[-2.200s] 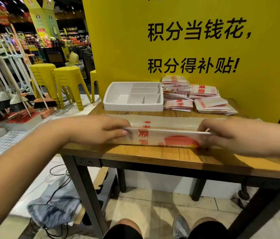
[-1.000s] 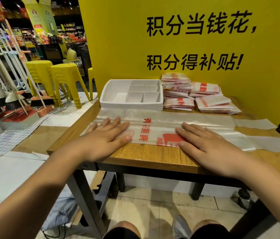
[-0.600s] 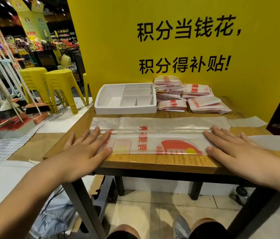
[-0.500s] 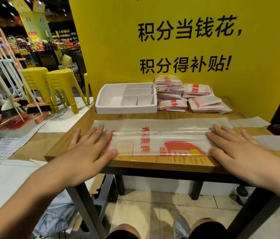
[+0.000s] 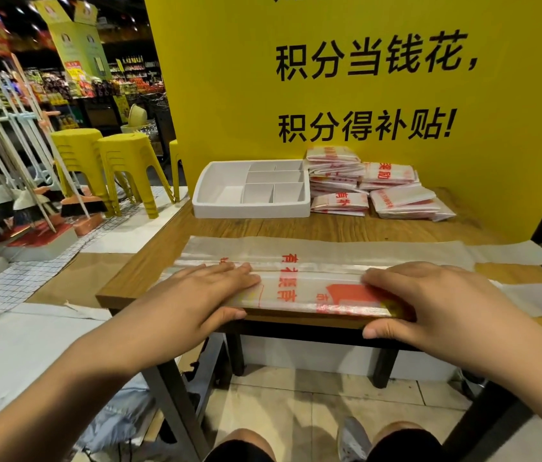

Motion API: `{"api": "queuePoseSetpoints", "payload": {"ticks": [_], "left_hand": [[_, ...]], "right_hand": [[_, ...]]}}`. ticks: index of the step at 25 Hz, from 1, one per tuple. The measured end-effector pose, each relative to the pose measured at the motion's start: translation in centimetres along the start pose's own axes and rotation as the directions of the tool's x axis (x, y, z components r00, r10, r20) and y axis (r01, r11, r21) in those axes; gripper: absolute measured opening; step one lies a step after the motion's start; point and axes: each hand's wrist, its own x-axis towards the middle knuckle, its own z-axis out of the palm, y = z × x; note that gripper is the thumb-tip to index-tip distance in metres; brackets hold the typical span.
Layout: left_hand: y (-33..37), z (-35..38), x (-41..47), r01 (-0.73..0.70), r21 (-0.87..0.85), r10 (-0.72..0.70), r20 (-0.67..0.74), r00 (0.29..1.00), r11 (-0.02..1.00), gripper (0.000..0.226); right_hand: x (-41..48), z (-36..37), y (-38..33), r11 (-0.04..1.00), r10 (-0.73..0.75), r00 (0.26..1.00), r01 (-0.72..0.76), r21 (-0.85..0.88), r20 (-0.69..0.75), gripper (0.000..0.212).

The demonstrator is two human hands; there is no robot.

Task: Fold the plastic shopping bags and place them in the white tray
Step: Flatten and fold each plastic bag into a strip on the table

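Hands (image 5: 193, 295) (image 5: 436, 301) slid inward, fingers (image 5: 229, 274) flat on bag (image 5: 299, 285)

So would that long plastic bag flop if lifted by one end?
Probably flop: the bag is thin, see-through film, lying flat under the left hand and right hand. Likely very light, and its glossy surface suggests it slides easily.

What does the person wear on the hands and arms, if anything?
Nothing that I can see. The left hand and right hand are bare, without gloves or rings. Both forearms are uncovered: no sleeve, watch or bracelet shows in the head view. The nails are cut short.
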Motion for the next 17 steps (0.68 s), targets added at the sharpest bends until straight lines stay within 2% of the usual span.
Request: {"api": "queuePoseSetpoints", "payload": {"ticks": [3, 5, 7, 10, 12, 15, 17], "left_hand": [[0.6, -2.2, -0.1, 0.037, -0.108, -0.026, 0.104, 0.994, 0.993, 0.043], [0.9, -4.7, 0.9, 0.066, -0.161, -0.031, 0.21, 0.977, 0.985, 0.028], [0.2, -7.0, 2.8, 0.088, -0.175, -0.026, 0.33, 0.944, 0.981, 0.028], [-1.3, -9.1, 5.9, 0.17, -0.218, -0.043, 0.487, 0.872, 0.961, 0.033], [-2.1, -9.4, 7.8, 0.173, -0.203, -0.066, 0.447, 0.892, 0.964, 0.03], [-2.9, -8.1, 9.8, 0.157, -0.09, -0.129, 0.254, 0.959, 0.984, 0.028], [-3.2, -6.2, 9.9, 0.19, -0.055, -0.182, 0.131, 0.975, 0.98, 0.033]], "right_hand": [[0.0, -1.7, 0.9, 0.976, 0.037, 0.994, -0.057, 0.211, 0.098, 0.066], [0.9, -3.0, 1.5, 0.974, 0.02, 0.979, -0.066, 0.218, 0.205, 0.042], [2.5, -4.2, 1.8, 0.983, 0.009, 0.949, -0.066, 0.172, 0.315, 0.028], [5.2, -5.6, 2.5, 0.973, 0.022, 0.898, -0.119, 0.196, 0.44, 0.025], [6.8, -5.5, 3.3, 0.964, 0.035, 0.892, -0.148, 0.219, 0.451, 0.024], [8.5, -4.2, 4.3, 0.972, 0.137, 0.918, -0.197, 0.127, 0.372, 0.032], [8.7, -2.9, 4.6, 0.971, 0.197, 0.933, -0.228, 0.071, 0.302, 0.04]]}}
